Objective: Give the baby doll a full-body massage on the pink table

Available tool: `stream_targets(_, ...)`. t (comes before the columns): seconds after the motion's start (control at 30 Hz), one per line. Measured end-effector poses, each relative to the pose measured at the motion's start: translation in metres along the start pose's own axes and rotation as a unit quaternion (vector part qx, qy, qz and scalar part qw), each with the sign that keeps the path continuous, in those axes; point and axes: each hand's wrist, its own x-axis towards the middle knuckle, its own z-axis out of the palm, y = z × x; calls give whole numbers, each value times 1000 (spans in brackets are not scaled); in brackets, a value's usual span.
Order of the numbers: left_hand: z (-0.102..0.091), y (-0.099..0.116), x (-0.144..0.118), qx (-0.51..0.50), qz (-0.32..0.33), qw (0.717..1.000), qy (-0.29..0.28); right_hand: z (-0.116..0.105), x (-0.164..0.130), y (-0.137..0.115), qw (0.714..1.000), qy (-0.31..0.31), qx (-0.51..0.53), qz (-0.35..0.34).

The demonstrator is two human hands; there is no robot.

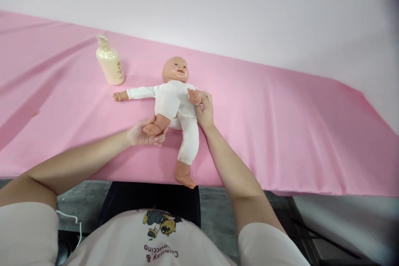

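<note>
Head cam sits above & behind the grip of L hand (137, 135) & R hand (205, 111), facing fwd/down; mid-range, w/ both forearms (232, 166) in view, wearer's shirt (124, 245) nearside of grip, white backdrop (218, 8) beyond.

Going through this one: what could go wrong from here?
1. The doll might slide off: its straighter leg's foot reaches the near edge of the pink cover.
2. The pump bottle could be knocked over if the doll is turned, as its outstretched arm ends close to it.
3. The left hand is at the bent leg and the right hand at an arm, so the head could loll if lifted.
</note>
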Motion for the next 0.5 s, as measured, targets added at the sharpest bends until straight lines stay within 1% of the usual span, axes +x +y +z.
stream_targets(0.1, -1, -1, 2, -12, 15, 1000, 7, -1, 0, 2, 999, -28, -29, -2)
stream_targets(0.17, -2, -1, 2, -12, 26, 1000, 7, -2, 0, 4, 999, -34, -37, 9)
stream_targets(0.23, -2, -3, 2, -3, 23, 1000, -4, -2, 0, 5, 999, -31, -39, 6)
stream_targets(0.33, -3, -6, 0, 35, -21, 998, -44, -1, 0, 4, 1000, -4, -12, 9)
stream_targets(0.4, -2, -8, -3, 69, -63, 992, -81, 1, -1, 3, 999, 28, 28, 33)
stream_targets(0.5, 1, -9, -8, 115, -124, 975, -141, 2, 0, 6, 990, 73, 96, 75)
